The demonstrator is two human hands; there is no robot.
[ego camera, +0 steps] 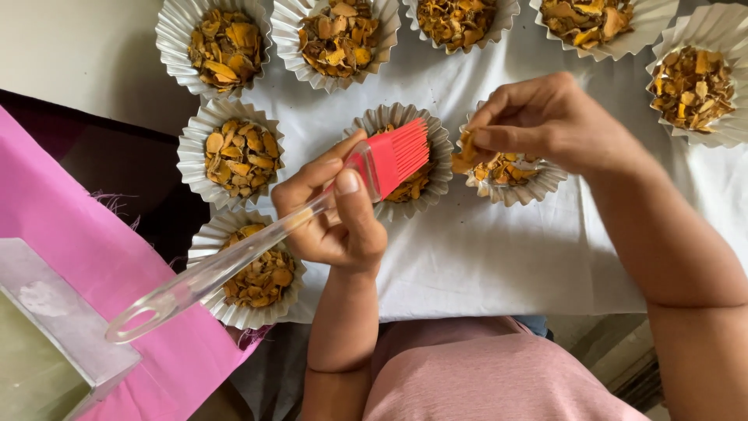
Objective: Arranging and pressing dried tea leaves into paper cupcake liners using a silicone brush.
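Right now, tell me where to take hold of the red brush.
Probably the clear handle of the red brush, from the lower left: its looped end juts out free there. The left hand holds it near the bristles, which hang over a paper cup.

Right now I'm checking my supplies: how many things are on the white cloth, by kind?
Paper cups of orange-yellow chips: 9, such as the paper cup left of the left hand and another under the right hand.
Red-bristled brush: 1.
Total: 10.
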